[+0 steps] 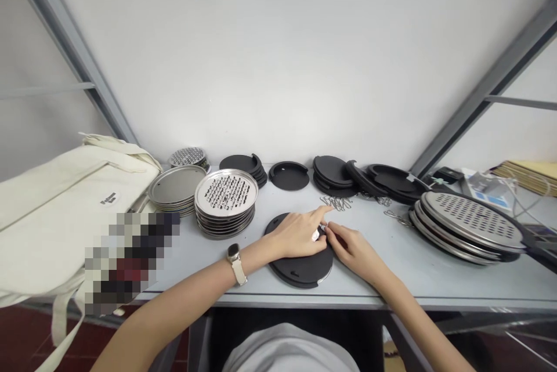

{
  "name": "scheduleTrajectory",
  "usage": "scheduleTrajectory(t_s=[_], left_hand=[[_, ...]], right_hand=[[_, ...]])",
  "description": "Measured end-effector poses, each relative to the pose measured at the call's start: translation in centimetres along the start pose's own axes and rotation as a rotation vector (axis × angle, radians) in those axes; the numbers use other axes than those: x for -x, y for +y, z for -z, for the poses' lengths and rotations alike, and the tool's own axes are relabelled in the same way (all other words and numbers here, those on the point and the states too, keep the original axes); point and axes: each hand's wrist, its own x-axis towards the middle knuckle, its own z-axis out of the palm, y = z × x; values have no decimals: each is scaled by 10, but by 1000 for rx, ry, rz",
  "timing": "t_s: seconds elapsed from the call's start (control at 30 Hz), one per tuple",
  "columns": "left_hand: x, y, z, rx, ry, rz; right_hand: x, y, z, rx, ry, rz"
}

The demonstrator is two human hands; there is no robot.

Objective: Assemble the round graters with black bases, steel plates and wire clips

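A black round plate with a low raised rim and small slots lies on the grey table in front of me. My left hand rests over it, index finger stretched to the right and the thumb and other fingers bent at the plate's right edge. Something white shows at its fingers. My right hand meets it there, thumb and index finger pinched together. Whatever small piece sits between those fingertips is hidden. Just behind the hands lie several bent metal wire hooks.
Stacked metal grater discs and plain metal discs stand at left, beside a cream bag. More black plates line the wall. At right are stacked perforated discs, with a black handle jutting over the table.
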Motion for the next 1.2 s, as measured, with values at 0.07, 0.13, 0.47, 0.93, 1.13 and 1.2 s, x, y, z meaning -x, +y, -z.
scheduleTrajectory(t_s=[0.07, 0.13, 0.47, 0.93, 1.13, 1.2], left_hand=[[0, 0, 1, 15, -12, 14], [-1, 0, 1, 31, -20, 25], [-2, 4, 3, 65, -24, 53], [-2, 3, 3, 84, -36, 62], [-2, 3, 2, 100, -29, 49], [-2, 2, 2, 101, -25, 46]], right_hand=[[0, 0, 0, 2, -2, 7], [1, -1, 1, 11, -1, 14], [6, -5, 3, 52, -3, 29], [10, -4, 10, 83, -37, 18], [10, -2, 6, 52, -13, -24], [10, -1, 5, 42, -4, -32]])
